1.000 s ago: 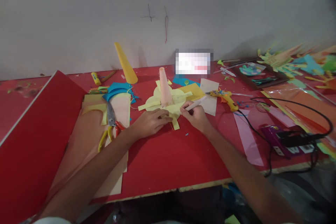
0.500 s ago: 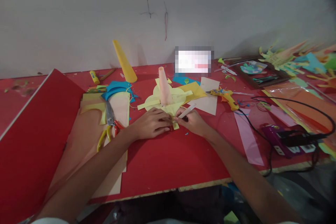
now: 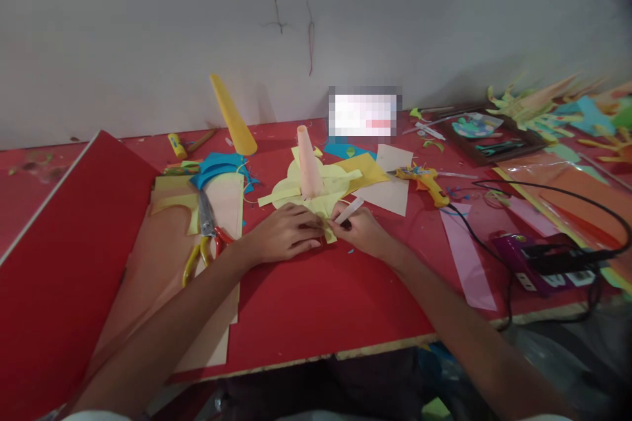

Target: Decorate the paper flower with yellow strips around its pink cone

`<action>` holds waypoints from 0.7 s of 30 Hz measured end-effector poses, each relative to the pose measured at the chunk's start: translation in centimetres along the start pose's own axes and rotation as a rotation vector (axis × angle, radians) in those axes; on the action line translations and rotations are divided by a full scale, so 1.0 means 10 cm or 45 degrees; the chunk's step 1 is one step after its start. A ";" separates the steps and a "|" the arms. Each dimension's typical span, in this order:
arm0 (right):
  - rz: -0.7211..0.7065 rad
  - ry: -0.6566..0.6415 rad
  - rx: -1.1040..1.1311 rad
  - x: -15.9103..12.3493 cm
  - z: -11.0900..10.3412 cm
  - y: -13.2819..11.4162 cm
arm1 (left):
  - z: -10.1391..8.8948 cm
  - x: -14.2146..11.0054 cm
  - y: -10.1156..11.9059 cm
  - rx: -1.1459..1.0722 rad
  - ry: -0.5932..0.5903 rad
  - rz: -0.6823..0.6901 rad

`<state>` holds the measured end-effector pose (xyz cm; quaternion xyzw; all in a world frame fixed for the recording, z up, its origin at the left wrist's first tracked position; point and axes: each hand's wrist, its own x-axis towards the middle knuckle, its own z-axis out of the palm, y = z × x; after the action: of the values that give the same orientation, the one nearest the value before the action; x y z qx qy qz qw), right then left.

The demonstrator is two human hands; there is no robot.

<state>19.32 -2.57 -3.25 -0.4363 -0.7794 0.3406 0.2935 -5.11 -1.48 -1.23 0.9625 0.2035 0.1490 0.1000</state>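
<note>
A pale yellow paper cutout [image 3: 326, 185] lies flat on the red table [image 3: 316, 296], with a pink paper cone [image 3: 308, 164] standing upright on it. My left hand [image 3: 284, 234] lies on the cutout's near edge, fingers curled and pressing the paper down. My right hand [image 3: 363, 229] is closed round a white pen-like tool [image 3: 348, 212], its tip at the same near edge, almost touching my left fingers.
Scissors with yellow and red handles [image 3: 206, 230] lie on peach paper [image 3: 217, 263] to the left. A red board [image 3: 64, 263] leans at far left. A yellow cone [image 3: 232, 115] stands by the wall. A yellow glue gun [image 3: 423, 181], black cable [image 3: 567, 197] and purple power strip [image 3: 530, 262] lie right.
My right hand drew the white tool back from the cutout's right side toward its near edge, beside my left hand. The left hand barely moved.
</note>
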 end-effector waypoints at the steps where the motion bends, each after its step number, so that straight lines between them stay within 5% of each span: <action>1: -0.003 -0.003 0.000 0.00 0.00 0.00 | 0.00 0.00 0.00 -0.009 -0.003 -0.011; 10: -0.012 -0.179 0.140 -0.04 -0.02 -0.02 | 0.01 0.00 0.00 -0.009 -0.041 -0.023; 21: -0.001 -0.053 0.109 -0.02 -0.02 0.00 | 0.02 -0.02 -0.01 0.057 -0.016 0.029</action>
<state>19.57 -2.70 -3.09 -0.4160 -0.7702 0.3824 0.2957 -5.23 -1.46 -1.54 0.9676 0.1953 0.1394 0.0781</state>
